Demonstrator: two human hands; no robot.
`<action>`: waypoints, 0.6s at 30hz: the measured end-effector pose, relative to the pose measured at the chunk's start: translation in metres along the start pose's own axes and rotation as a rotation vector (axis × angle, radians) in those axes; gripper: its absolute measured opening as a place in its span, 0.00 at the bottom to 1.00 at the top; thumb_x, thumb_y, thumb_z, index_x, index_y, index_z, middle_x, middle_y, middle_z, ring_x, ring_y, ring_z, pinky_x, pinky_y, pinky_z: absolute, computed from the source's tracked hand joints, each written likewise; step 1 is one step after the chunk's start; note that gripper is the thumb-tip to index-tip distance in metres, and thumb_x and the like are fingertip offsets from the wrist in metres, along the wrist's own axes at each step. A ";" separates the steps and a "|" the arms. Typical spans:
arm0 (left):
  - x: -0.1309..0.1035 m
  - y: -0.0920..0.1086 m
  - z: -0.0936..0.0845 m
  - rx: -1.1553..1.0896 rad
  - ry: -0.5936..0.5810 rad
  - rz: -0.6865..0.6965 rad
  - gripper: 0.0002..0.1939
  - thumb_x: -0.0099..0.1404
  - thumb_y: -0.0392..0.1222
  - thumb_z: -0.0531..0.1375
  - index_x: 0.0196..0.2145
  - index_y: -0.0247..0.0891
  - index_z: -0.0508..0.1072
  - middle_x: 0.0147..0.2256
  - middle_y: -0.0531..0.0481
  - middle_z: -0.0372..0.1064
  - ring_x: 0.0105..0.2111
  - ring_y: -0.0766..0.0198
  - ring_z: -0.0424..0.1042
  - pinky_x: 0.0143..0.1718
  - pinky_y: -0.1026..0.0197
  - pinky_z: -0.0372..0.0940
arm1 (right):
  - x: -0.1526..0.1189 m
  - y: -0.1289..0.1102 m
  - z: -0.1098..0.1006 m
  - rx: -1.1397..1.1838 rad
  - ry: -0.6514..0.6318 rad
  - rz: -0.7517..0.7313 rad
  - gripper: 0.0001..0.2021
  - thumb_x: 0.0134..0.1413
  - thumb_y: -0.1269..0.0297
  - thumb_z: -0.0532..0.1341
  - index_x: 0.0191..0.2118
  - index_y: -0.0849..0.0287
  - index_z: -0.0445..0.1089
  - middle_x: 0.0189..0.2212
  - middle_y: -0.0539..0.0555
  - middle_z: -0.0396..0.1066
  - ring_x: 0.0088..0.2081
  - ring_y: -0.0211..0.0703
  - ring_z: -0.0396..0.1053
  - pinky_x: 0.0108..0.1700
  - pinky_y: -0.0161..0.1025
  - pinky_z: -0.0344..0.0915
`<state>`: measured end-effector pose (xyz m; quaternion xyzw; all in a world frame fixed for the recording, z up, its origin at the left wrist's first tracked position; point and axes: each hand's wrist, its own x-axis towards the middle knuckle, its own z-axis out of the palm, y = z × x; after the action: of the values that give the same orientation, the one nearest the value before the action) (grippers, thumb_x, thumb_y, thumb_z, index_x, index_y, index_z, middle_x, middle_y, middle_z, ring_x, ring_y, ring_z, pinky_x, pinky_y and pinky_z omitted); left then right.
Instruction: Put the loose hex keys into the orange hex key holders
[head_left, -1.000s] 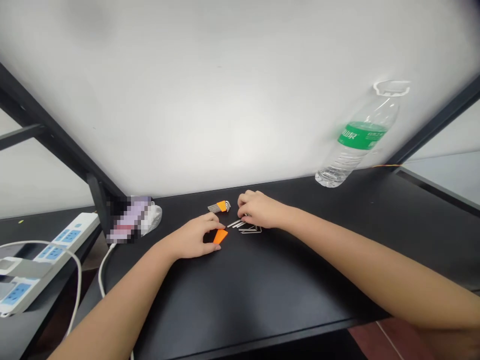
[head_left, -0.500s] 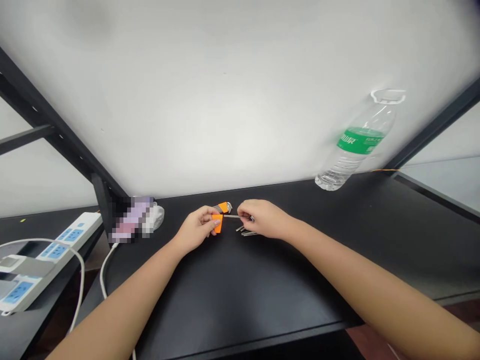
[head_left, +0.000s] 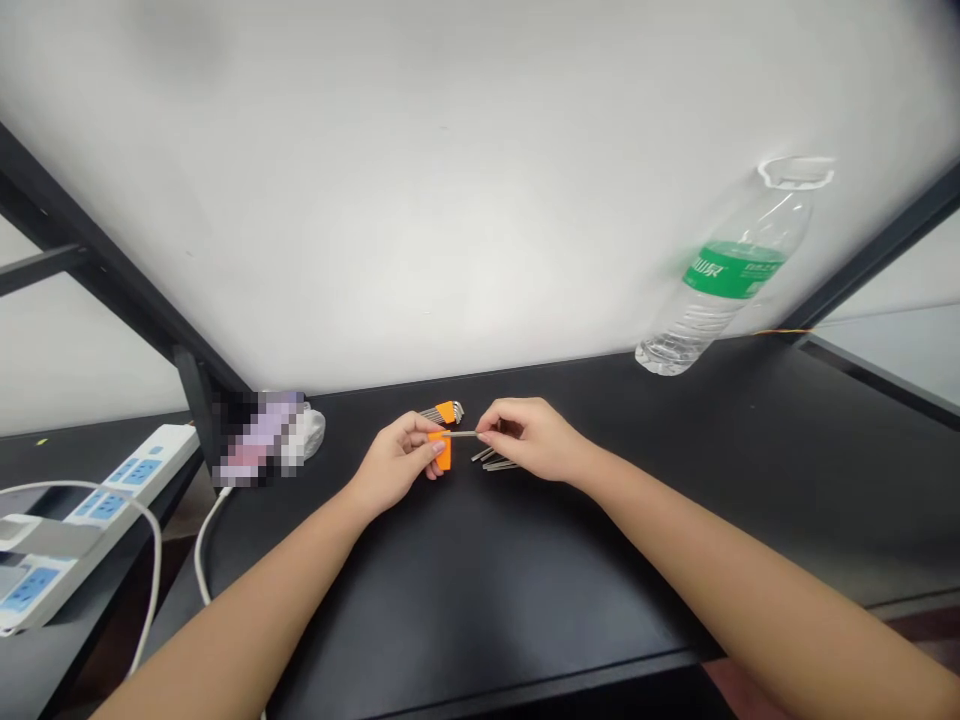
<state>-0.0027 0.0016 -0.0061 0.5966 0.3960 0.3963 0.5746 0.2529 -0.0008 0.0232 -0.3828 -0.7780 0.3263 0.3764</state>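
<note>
My left hand (head_left: 396, 462) is closed on an orange hex key holder (head_left: 444, 460), thumb across its front. Between the fingertips of my right hand (head_left: 534, 436) is a metal hex key (head_left: 463, 434), lying level. Its left end meets the upper part of the holder; whether it sits in a hole I cannot tell. Several loose hex keys (head_left: 498, 463) lie on the black table below my right fingers, partly covered by the hand. Just behind my left hand rests a second orange holder (head_left: 446, 411) filled with hex keys, their bent ends pointing right.
A large clear bottle (head_left: 720, 275) with a green label stands at the back right near the white wall. To the left are a white power strip (head_left: 112, 500), white cables (head_left: 201, 545), a blurred purple package (head_left: 262, 435) and a dark metal frame (head_left: 135, 290).
The hex key in my right hand has moved left until its end overlaps the orange holder. My right fingers now pinch it farther along. The view has shifted slightly.
</note>
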 end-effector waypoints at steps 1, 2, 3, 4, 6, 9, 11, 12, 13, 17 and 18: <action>0.000 0.001 0.001 -0.013 0.001 0.003 0.18 0.64 0.48 0.69 0.43 0.36 0.69 0.28 0.50 0.77 0.24 0.64 0.74 0.29 0.59 0.71 | 0.000 0.001 0.001 0.024 -0.012 0.008 0.04 0.60 0.65 0.63 0.35 0.57 0.75 0.29 0.50 0.73 0.29 0.39 0.67 0.32 0.37 0.64; 0.000 0.002 0.002 -0.026 0.006 0.006 0.18 0.64 0.48 0.69 0.43 0.35 0.69 0.28 0.50 0.77 0.24 0.64 0.74 0.29 0.59 0.71 | 0.000 0.001 0.003 0.052 -0.018 0.024 0.04 0.59 0.65 0.63 0.35 0.57 0.75 0.29 0.50 0.73 0.29 0.39 0.67 0.32 0.37 0.64; 0.000 0.003 0.002 -0.038 0.012 0.009 0.18 0.64 0.48 0.69 0.43 0.35 0.68 0.28 0.49 0.77 0.24 0.64 0.74 0.29 0.59 0.71 | -0.001 0.002 0.004 0.084 -0.017 0.046 0.04 0.59 0.64 0.63 0.35 0.57 0.75 0.29 0.50 0.73 0.28 0.38 0.67 0.31 0.37 0.64; 0.000 0.004 0.002 -0.046 0.019 0.012 0.18 0.64 0.48 0.69 0.43 0.35 0.68 0.28 0.49 0.77 0.24 0.64 0.74 0.29 0.59 0.71 | -0.001 0.003 0.005 0.117 -0.014 0.071 0.04 0.59 0.64 0.64 0.35 0.58 0.74 0.29 0.50 0.73 0.28 0.38 0.67 0.31 0.36 0.64; 0.000 0.006 0.002 -0.061 0.029 0.014 0.18 0.64 0.48 0.70 0.43 0.35 0.68 0.29 0.49 0.77 0.24 0.64 0.74 0.29 0.59 0.71 | -0.001 0.005 0.006 0.174 0.001 0.115 0.05 0.59 0.62 0.64 0.35 0.58 0.74 0.29 0.50 0.72 0.28 0.38 0.67 0.30 0.36 0.65; 0.000 0.006 0.000 -0.078 0.032 0.018 0.19 0.64 0.48 0.70 0.43 0.35 0.68 0.29 0.48 0.77 0.24 0.63 0.75 0.28 0.59 0.71 | -0.002 0.008 0.006 0.220 0.025 0.163 0.07 0.58 0.60 0.66 0.36 0.58 0.73 0.29 0.49 0.71 0.27 0.37 0.66 0.29 0.35 0.64; 0.000 0.005 0.000 -0.087 0.029 0.020 0.19 0.63 0.48 0.70 0.43 0.36 0.68 0.29 0.48 0.77 0.24 0.63 0.74 0.28 0.59 0.71 | -0.001 0.011 0.005 0.244 0.025 0.194 0.09 0.58 0.58 0.66 0.36 0.59 0.74 0.28 0.49 0.71 0.26 0.36 0.65 0.27 0.35 0.63; 0.000 0.004 0.000 -0.087 0.027 0.018 0.19 0.63 0.48 0.70 0.42 0.36 0.68 0.29 0.49 0.77 0.24 0.63 0.74 0.28 0.59 0.71 | -0.001 0.012 0.005 0.255 0.019 0.204 0.09 0.58 0.58 0.66 0.36 0.59 0.74 0.28 0.49 0.71 0.25 0.36 0.65 0.27 0.35 0.62; 0.000 0.003 -0.001 -0.084 0.024 0.016 0.19 0.63 0.49 0.70 0.42 0.36 0.68 0.29 0.49 0.77 0.24 0.63 0.74 0.28 0.59 0.71 | -0.001 0.012 0.004 0.264 0.011 0.209 0.09 0.58 0.58 0.66 0.36 0.59 0.74 0.28 0.50 0.71 0.25 0.36 0.65 0.27 0.35 0.62; 0.001 0.001 0.000 -0.041 0.008 0.009 0.19 0.64 0.49 0.69 0.43 0.36 0.69 0.27 0.50 0.76 0.23 0.64 0.74 0.28 0.60 0.70 | -0.001 0.011 0.004 0.219 -0.023 0.165 0.08 0.58 0.59 0.66 0.36 0.58 0.74 0.29 0.50 0.72 0.28 0.38 0.68 0.30 0.36 0.65; 0.000 0.002 0.001 -0.019 0.006 0.004 0.19 0.64 0.50 0.69 0.43 0.36 0.69 0.27 0.50 0.75 0.23 0.64 0.73 0.26 0.61 0.69 | -0.001 0.010 0.006 0.198 -0.029 0.151 0.08 0.59 0.59 0.66 0.35 0.58 0.75 0.29 0.50 0.72 0.29 0.38 0.68 0.30 0.36 0.65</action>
<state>-0.0020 0.0016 -0.0045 0.5905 0.3928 0.4030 0.5784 0.2524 0.0021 0.0118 -0.3962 -0.7165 0.4345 0.3754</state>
